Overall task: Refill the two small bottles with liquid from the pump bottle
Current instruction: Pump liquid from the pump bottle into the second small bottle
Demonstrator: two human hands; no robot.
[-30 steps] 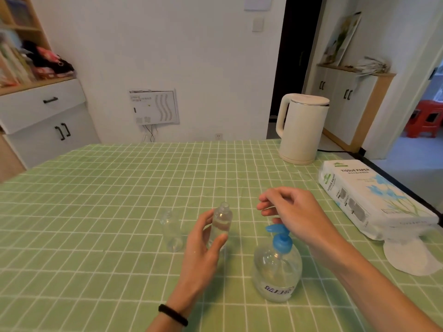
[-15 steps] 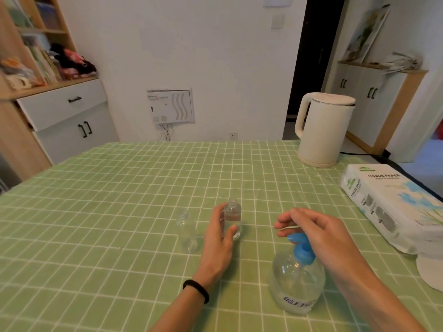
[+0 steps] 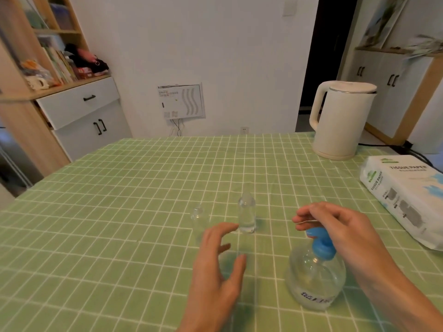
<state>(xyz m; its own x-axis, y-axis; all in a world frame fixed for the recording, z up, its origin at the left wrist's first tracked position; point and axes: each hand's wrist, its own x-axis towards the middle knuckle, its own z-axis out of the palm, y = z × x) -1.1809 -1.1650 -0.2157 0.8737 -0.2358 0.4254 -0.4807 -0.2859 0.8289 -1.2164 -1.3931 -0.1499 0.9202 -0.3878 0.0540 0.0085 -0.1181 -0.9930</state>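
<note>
- The two small bottles stand upright near the middle of the table (image 3: 119, 212), side by side and apart; both are clear and neither has a cap on
- The taller small bottle (image 3: 247, 215) is just beyond the left hand (image 3: 213, 271), on the far side of it from the person; the hand's forefinger tip (image 3: 233, 226) reaches right beside the bottle's base, and I can't tell whether it touches
- The shorter small bottle (image 3: 197, 215) is just left of those fingers, its outline faint against the green check cloth
- The left hand hovers palm-in over the cloth, fingers spread and loosely curved, thumb out toward the near edge; it grips nothing
- The pump bottle (image 3: 311, 283) sits close to the table's near edge, right of middle, round and clear with some liquid low in it
- Its blue pump head (image 3: 322, 248) is directly under the right hand (image 3: 342, 228), which covers it from above and from the right
- The right hand's fingers are curled in, with a thin pale strip (image 3: 306, 221) pinched between thumb and fingers; what that strip is I can't make out
- A cream kettle (image 3: 342, 123) stands at the far right corner, and a tissue paper pack (image 3: 405, 195) lies along the right edge, well apart from both hands
</note>
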